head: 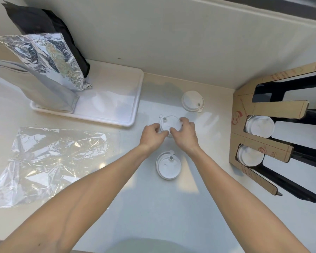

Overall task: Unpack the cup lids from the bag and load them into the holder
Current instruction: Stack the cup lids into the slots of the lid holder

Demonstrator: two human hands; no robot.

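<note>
Gathering lids: both hands, left hand point(152, 134) and right hand point(184, 134), grasp the middle stack of lids point(170, 122) on the counter. Emptied bag point(49, 161) lies left. Next, I'd judge, carrying it right into the holder point(244, 108).

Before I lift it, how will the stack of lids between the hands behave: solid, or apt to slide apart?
The lid stack is thin white plastic, so probably light and a bit flexible. Its lids look nested, so likely to hold together, though a tilt could shear them. Left hand and right hand grip opposite sides, which should steady it.
</note>
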